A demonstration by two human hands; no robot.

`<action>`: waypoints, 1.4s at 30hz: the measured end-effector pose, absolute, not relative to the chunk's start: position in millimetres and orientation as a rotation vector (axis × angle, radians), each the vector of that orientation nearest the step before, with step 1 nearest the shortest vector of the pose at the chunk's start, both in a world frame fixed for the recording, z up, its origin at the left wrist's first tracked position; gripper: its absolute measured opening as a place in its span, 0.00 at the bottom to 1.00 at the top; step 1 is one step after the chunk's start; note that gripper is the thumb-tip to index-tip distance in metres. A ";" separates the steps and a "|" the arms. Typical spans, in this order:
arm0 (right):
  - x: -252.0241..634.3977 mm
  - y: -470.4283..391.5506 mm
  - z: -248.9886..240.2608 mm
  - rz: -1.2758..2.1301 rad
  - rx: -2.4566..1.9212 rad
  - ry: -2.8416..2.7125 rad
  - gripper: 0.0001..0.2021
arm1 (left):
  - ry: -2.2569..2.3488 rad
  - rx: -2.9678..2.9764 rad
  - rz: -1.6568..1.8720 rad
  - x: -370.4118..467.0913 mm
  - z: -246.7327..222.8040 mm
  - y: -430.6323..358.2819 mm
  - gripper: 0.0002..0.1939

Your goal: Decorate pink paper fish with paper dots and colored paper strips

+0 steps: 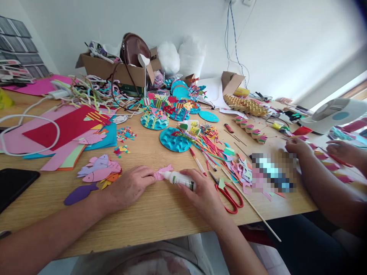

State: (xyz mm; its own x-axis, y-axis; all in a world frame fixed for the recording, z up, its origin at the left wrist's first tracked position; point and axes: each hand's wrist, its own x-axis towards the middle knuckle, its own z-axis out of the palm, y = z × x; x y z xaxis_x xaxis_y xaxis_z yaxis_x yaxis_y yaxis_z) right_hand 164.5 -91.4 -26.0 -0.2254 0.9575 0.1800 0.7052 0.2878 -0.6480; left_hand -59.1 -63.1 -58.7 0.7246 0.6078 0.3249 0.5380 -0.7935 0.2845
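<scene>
Near the frame's centre, the person's left hand (133,184), fingers drawn together, holds the left end of a small pink paper fish (165,169) on the light wooden table (137,225). The right hand (204,195) grips a tilted white plastic squeeze bottle (181,180), nozzle at the fish.

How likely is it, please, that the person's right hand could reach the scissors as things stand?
Probably yes: the scissors lie beside the right hand with nothing visible between, though it would likely need to release the white bottle first.
</scene>
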 end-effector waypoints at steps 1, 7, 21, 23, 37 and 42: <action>163.8 -90.7 -26.2 0.582 -1.482 -2.010 0.11 | 0.911 2.757 0.618 -59.0 -58.5 -62.8 0.15; 163.8 -91.2 -26.4 0.584 -1.440 -2.042 0.11 | 0.912 2.748 0.602 -59.1 -58.5 -61.9 0.14; 171.2 -92.9 -26.8 0.467 -1.515 -1.996 0.11 | 0.910 2.790 0.630 -58.6 -59.1 -61.4 0.15; 172.3 -94.8 -26.4 0.449 -1.505 -1.987 0.11 | 0.908 2.791 0.640 -58.6 -58.9 -61.5 0.15; 181.5 -103.7 -33.3 0.536 -1.541 -1.956 0.11 | 0.921 2.758 0.625 -58.7 -57.8 -61.6 0.17; 182.1 -107.0 -32.9 0.513 -1.590 -1.917 0.11 | 0.924 2.762 0.603 -59.1 -57.7 -61.7 0.20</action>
State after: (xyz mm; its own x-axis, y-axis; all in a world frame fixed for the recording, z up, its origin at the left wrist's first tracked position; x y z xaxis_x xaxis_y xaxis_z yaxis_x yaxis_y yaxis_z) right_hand 182.1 -107.0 -32.9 -0.1121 0.9745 0.1945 0.7474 0.2117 -0.6297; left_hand -59.1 -61.7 -57.7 0.7267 0.6066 0.3226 0.5392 -0.7945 0.2794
